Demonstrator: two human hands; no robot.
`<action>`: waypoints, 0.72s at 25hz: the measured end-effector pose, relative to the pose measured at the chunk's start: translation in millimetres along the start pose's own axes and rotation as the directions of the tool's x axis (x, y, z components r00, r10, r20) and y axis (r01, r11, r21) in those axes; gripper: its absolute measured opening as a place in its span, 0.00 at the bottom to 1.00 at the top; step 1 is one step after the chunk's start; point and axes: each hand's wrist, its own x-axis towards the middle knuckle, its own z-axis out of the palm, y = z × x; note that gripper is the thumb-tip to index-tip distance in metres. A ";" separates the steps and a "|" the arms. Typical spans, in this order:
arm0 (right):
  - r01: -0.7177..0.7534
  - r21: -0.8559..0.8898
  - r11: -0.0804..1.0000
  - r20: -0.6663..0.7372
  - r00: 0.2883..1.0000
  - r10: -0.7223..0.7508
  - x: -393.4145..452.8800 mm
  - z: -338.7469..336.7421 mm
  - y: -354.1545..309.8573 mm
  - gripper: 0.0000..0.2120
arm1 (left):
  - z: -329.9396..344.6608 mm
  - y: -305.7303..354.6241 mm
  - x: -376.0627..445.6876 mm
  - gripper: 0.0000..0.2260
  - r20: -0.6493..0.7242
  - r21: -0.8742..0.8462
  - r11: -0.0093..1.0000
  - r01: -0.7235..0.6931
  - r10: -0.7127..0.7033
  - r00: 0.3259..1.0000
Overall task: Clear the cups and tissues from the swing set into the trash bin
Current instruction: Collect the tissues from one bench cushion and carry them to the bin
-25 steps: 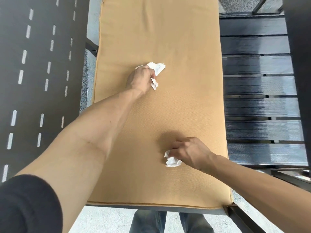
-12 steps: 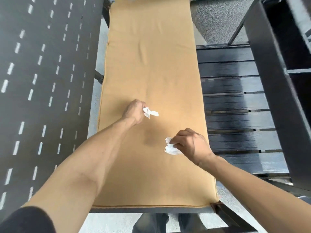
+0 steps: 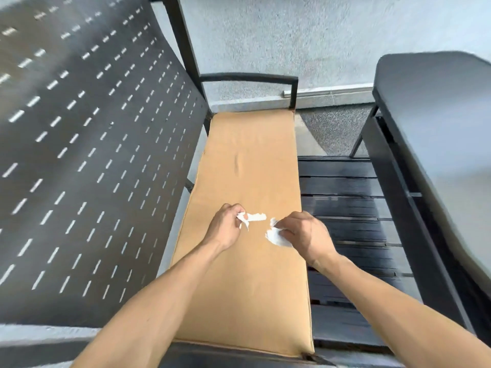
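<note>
While both arms reach over the seat: two tissues are held above the tan cushion.
Left hand: curled round a crumpled white tissue, one strip sticking out toward the right; most of the wad is hidden in the fist.
Right hand: fingers are pinched on a second tissue, partly covered by the knuckles.
Backrest: perforated dark metal, blurred.
Slatted platform: dark, beside the cushion.
Dark padded surface: cut off at right; its identity cannot be told.
</note>
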 end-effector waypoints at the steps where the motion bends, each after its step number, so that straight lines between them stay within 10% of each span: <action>1: 0.016 -0.002 1.000 -0.025 1.000 -0.016 -1.8 -15.3 -2.4 0.09 | -4.9 13.2 -8.8 0.12 -0.040 -0.019 1.000 -0.012 0.011 0.999; 18: -0.064 -0.071 0.995 -0.339 0.940 0.036 -63.0 -151.2 -10.6 0.07 | -63.4 119.8 -77.7 0.12 -0.331 -0.101 0.954 -0.283 0.236 0.914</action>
